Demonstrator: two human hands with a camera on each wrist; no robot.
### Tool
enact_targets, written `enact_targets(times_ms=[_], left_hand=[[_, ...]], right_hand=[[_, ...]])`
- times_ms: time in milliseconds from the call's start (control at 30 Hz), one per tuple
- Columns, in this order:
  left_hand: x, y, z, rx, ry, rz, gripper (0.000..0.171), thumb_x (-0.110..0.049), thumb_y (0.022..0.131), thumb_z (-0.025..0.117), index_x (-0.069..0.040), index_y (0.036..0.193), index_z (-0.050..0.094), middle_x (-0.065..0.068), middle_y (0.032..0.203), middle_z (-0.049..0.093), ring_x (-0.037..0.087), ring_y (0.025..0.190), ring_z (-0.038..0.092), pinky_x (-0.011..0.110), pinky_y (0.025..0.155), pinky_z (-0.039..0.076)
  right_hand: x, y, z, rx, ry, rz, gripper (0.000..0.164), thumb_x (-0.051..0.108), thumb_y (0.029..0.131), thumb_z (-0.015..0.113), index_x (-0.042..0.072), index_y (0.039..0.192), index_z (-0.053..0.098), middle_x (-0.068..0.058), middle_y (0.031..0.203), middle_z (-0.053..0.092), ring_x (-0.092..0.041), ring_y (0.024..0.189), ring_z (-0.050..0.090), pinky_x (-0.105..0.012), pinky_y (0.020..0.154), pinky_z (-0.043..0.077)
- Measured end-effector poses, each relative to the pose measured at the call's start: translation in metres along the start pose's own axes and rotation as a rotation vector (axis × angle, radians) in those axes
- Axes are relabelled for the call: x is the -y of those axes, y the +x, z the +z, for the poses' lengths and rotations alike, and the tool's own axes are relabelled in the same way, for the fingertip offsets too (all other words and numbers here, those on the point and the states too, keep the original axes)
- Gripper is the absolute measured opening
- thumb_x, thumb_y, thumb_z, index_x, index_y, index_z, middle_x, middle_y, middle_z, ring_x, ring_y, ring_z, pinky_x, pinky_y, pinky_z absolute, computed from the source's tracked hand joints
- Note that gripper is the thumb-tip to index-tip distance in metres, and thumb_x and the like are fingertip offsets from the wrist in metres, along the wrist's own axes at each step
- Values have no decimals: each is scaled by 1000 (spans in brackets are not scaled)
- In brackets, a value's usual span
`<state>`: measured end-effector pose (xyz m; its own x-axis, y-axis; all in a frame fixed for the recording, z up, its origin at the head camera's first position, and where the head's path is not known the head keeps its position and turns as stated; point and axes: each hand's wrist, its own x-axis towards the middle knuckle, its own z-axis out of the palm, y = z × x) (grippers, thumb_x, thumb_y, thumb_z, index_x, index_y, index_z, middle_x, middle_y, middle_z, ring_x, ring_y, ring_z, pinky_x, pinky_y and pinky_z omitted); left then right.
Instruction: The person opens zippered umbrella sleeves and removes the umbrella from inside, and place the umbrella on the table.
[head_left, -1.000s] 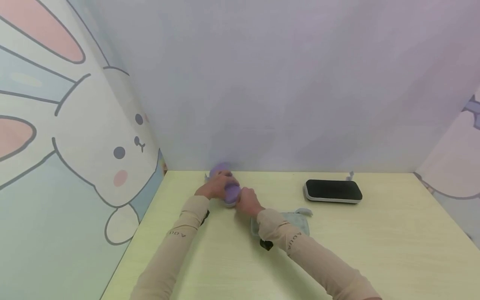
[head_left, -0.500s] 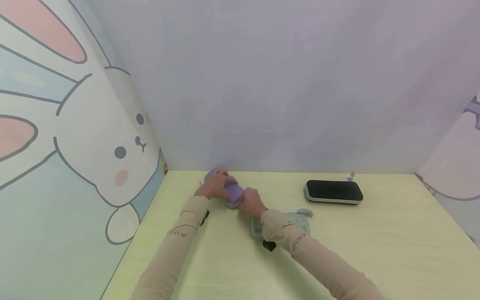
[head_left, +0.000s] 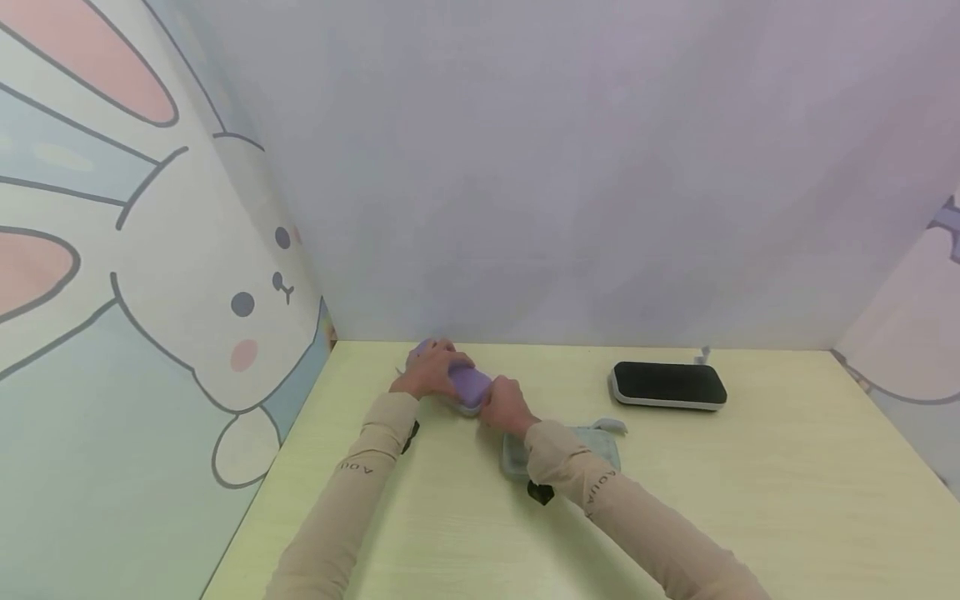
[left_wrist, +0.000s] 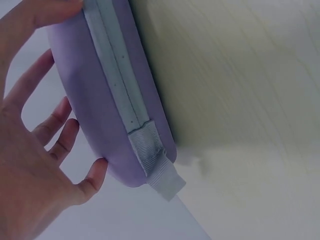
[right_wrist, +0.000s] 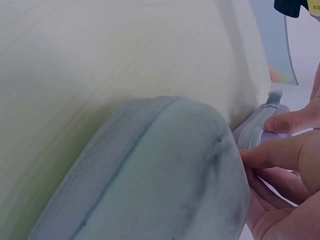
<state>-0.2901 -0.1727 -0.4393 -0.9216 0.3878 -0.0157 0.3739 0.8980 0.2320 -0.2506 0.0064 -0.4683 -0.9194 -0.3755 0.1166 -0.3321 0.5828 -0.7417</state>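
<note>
A purple zip case (head_left: pixel 471 385) with a pale zipper band lies at the table's back left, both hands on it. My left hand (head_left: pixel 431 371) grips it across the top; in the left wrist view its spread fingertips press the purple side and its thumb lies near the zipper band (left_wrist: pixel 117 75). A ribbed fabric tab (left_wrist: pixel 159 165) sticks out at one end. My right hand (head_left: pixel 507 407) pinches the case's near right end, its fingertips at the zipper in the right wrist view. Whatever small part sits between them is hidden.
A pale green pouch (head_left: pixel 600 446) with a fabric tab lies partly under my right forearm, and looms large in the right wrist view. A black-topped, white-sided case (head_left: pixel 667 384) sits at the back right. Curtain-like walls (head_left: pixel 570 208) border the table (head_left: pixel 765 500).
The purple case has turned slightly: its far end has shifted left and lower, its near end to the right. My right hand has moved a little right with it.
</note>
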Motion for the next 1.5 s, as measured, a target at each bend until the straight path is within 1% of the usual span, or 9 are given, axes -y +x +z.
enact_targets(times_ms=[467, 733, 867, 1000, 1100, 1233, 1333, 1433, 1500], left_hand=[[-2, 0, 7, -44, 35, -16, 63, -52, 60, 83, -33, 118, 65, 6, 120, 51, 28, 111, 42, 57, 85, 35], [-6, 1, 11, -65, 52, -18, 62, -52, 61, 81, -31, 118, 65, 7, 117, 53, 28, 108, 42, 57, 83, 36], [-7, 2, 14, -64, 74, -33, 62, -53, 62, 80, -32, 118, 64, 6, 116, 53, 27, 107, 42, 56, 84, 35], [-5, 3, 15, -82, 53, -37, 63, -54, 62, 80, -30, 119, 64, 6, 115, 52, 28, 109, 41, 56, 84, 34], [0, 1, 14, -89, -21, -36, 66, -53, 63, 80, -26, 121, 62, 7, 119, 52, 31, 114, 40, 59, 87, 30], [19, -7, 10, -80, -212, -32, 68, -47, 66, 81, -20, 124, 59, 10, 132, 49, 36, 124, 34, 64, 93, 27], [41, -15, 7, -66, -390, -36, 69, -34, 70, 82, -12, 129, 54, 15, 139, 43, 38, 128, 31, 62, 99, 27], [62, -25, 7, -41, -560, -78, 71, -19, 72, 82, -9, 134, 48, 18, 143, 37, 38, 131, 30, 56, 103, 29], [71, -30, 8, -25, -670, -116, 75, -10, 71, 81, -8, 137, 44, 19, 145, 33, 38, 133, 29, 54, 104, 30]], right_hand=[[-9, 0, -1, -33, -44, 20, 32, -10, 68, 54, 10, 44, 47, 2, 42, 47, -8, 38, 37, -19, 38, 29], [-10, 0, -1, -38, -14, 57, 24, -10, 65, 56, 5, 46, 55, 0, 43, 52, -9, 38, 42, -20, 38, 33], [-9, 1, -3, -41, -25, 75, 28, -10, 67, 56, 7, 45, 52, 2, 42, 50, -9, 38, 41, -20, 38, 32], [-10, 1, -5, -78, -52, 79, 33, -9, 68, 55, 10, 43, 47, 3, 42, 45, -10, 39, 38, -20, 39, 30], [-12, 1, -5, -93, -64, 82, 34, -9, 69, 54, 10, 41, 47, 3, 42, 43, -9, 40, 37, -20, 39, 29], [-13, 2, -3, -96, -54, 93, 35, -9, 69, 54, 11, 40, 46, 4, 42, 41, -9, 41, 36, -20, 39, 28], [-13, 2, -2, -94, -41, 87, 37, -10, 68, 52, 12, 40, 43, 5, 41, 38, -8, 40, 33, -20, 38, 26], [-10, 2, -2, -87, -43, 73, 39, -11, 68, 51, 14, 40, 39, 6, 41, 34, -7, 39, 30, -19, 38, 24], [-8, 3, -2, -82, -50, 63, 40, -11, 68, 51, 15, 40, 37, 7, 41, 32, -7, 39, 29, -19, 38, 23]])
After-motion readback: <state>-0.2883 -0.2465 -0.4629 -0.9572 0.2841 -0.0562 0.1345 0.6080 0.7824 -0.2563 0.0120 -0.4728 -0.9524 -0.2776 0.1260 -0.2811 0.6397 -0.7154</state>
